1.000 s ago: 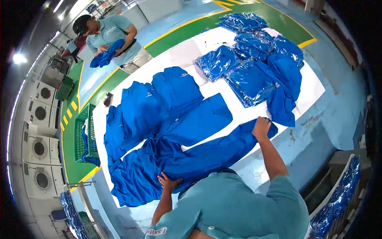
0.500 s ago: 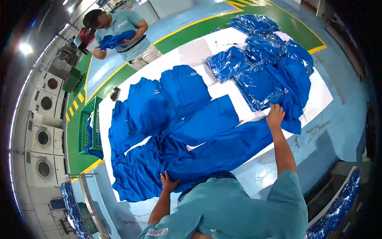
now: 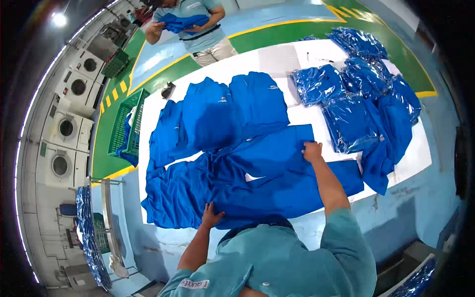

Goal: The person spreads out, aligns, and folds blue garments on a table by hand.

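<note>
Fingers on the left hand (image 3: 212,218) are spread wide and lie flat on the near edge of the blue pants (image 3: 277,195), with nothing gripped. Fingers on the right hand (image 3: 311,151) are bent in at the end of the far leg. They look to be on the cloth, but I cannot tell if they pinch it.

The pants lie on the white table (image 3: 421,153), one leg next to the other, with a bit of white showing between. The top part, at the left, is bunched and wrinkly. The legs are smoother. So the pants are laid out, but not folded and not in a bag.

Just past them are three blue tops (image 3: 208,116), neat but with no bags that I can see. Off to the right, some clothes sit in shiny bags (image 3: 349,123); those look done. Loose cloth (image 3: 396,133) lies against them, not bagged.

A green basket (image 3: 139,121) by the left side has more cloth in it. Across the table, another person (image 3: 195,12) holds a blue piece (image 3: 183,23).
</note>
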A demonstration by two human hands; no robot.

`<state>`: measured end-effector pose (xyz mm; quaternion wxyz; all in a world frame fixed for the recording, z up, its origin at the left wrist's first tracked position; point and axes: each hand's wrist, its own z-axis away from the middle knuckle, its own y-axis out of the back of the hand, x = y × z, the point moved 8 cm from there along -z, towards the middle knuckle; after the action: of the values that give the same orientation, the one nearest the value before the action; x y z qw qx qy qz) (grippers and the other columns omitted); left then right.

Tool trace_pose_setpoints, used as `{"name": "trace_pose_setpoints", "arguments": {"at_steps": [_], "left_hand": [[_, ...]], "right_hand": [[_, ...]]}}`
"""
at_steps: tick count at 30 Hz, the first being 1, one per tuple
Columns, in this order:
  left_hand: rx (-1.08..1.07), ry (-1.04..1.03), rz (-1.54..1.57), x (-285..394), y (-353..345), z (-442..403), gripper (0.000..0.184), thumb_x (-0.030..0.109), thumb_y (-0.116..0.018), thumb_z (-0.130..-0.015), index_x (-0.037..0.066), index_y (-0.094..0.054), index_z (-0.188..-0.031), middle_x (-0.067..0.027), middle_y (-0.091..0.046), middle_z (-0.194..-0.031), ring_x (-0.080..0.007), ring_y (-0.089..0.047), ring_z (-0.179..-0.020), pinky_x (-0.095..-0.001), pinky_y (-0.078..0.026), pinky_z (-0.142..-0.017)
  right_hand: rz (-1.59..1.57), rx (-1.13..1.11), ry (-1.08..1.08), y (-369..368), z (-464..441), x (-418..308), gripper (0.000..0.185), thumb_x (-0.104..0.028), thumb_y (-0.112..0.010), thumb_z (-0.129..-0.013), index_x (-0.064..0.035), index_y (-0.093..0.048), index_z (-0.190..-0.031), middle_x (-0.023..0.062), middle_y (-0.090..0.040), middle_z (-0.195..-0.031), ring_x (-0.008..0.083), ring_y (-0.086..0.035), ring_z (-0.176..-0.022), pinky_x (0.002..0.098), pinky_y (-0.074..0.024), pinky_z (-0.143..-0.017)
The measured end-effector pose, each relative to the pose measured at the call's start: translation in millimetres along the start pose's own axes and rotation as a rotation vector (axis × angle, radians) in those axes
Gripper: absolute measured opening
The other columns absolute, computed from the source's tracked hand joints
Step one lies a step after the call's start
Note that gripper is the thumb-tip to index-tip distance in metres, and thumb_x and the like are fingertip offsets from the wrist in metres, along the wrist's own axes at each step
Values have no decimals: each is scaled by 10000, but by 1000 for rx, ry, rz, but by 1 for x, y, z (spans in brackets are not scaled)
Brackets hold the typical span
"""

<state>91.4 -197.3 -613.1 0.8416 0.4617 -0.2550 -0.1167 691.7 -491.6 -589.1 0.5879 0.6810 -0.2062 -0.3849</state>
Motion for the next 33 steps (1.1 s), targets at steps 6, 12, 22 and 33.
{"name": "trace_pose_setpoints", "arguments": {"at_steps": [6,12,22,33], "left_hand": [[33,-24,-83,-13,-12,30,975,636,-750,-815,171,-390,-1593,-228,-298,-1666,-438,-413,-1458,-577,-402,-1127],[80,-89,-135,-22,-17,40,923,639,-723,-835,232,-392,-1594,-163,-291,-1687,-431,-403,-1465,-575,-404,-1123],[-46,17,-94,-24,-2,26,892,637,-715,-830,287,-402,-1587,-109,-275,-1701,-425,-433,-1415,-543,-402,-1132],[100,12,-82,-42,10,30,1174,727,-769,-729,183,-275,-1645,-230,-152,-1712,-509,-305,-1487,-592,-337,-1163]], "right_hand": [[-117,-484,-300,57,-41,110,555,-392,-695,-895,15,-672,-1272,225,-688,-1294,437,-658,-1144,460,-528,-979],[-185,150,-201,190,-50,180,448,-342,-754,-870,53,-695,-1071,245,-728,-983,413,-665,-824,473,-536,-788],[116,595,-326,251,24,118,355,-191,-700,-914,-73,-577,-1226,177,-597,-1205,416,-623,-1014,465,-530,-888],[122,330,-486,24,231,12,850,-565,-724,-847,-140,-431,-1523,249,-418,-1563,468,-469,-1371,613,-400,-1079]]}}
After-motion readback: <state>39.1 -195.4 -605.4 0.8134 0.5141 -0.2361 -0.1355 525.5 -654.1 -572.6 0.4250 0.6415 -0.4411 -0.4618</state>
